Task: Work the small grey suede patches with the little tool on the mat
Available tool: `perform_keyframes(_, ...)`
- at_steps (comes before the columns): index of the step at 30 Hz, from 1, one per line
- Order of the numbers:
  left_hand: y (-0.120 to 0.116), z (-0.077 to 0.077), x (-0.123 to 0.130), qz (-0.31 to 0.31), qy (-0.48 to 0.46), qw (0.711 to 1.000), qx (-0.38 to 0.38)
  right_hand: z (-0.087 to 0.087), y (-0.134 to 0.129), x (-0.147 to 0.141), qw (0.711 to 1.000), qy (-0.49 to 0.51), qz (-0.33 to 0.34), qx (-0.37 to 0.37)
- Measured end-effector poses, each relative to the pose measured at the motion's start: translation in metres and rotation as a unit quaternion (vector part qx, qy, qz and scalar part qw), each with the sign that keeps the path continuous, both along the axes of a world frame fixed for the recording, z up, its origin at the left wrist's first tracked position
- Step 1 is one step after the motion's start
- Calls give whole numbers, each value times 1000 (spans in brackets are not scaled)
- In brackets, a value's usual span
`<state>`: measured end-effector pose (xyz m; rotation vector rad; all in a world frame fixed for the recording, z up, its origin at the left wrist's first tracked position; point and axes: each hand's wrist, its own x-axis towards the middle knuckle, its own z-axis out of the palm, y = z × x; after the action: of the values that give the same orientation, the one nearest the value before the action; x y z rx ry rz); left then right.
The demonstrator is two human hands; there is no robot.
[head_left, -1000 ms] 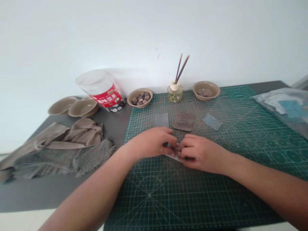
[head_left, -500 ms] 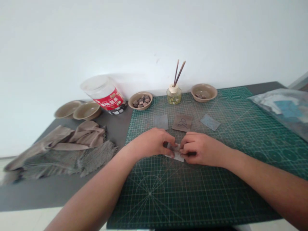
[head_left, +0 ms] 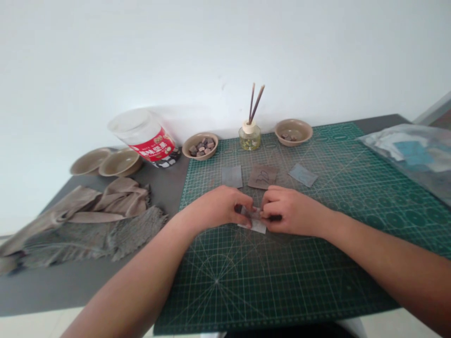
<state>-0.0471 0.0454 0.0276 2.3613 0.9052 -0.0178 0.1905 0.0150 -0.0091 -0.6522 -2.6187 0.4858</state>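
A small pale grey sandpaper piece (head_left: 259, 227) lies on the green cutting mat (head_left: 268, 286) between my hands. My left hand (head_left: 225, 206) holds it down, thumb near its front edge and fingertips farther back. Right beside it, my right hand (head_left: 292, 211) is closed in a pinch low over the sheet; what the fingertips hold is hidden. Just beyond lie a grey sandpaper piece (head_left: 231, 177), a brown one marked 320 (head_left: 262, 176) and a blue-grey one (head_left: 303, 175).
Along the wall stand a bowl of stones (head_left: 200, 155), a reed diffuser (head_left: 250, 138) and a bowl with a few stones (head_left: 293, 124). Leftward are a plastic jar (head_left: 148, 141), two bowls (head_left: 120, 164) and crumpled cloths (head_left: 95, 225). A plastic bag (head_left: 416, 155) lies right.
The view has shifted slightly, so everything sits a little farther left. Both hands stay at the sandpaper; the right hand's pinch has moved only slightly over it, if at all.
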Motion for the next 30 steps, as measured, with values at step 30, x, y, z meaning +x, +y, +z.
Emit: perform_keyframes(30,-3,5,1,13,6,999,-31,0,-7,-1,1000,6,21,0)
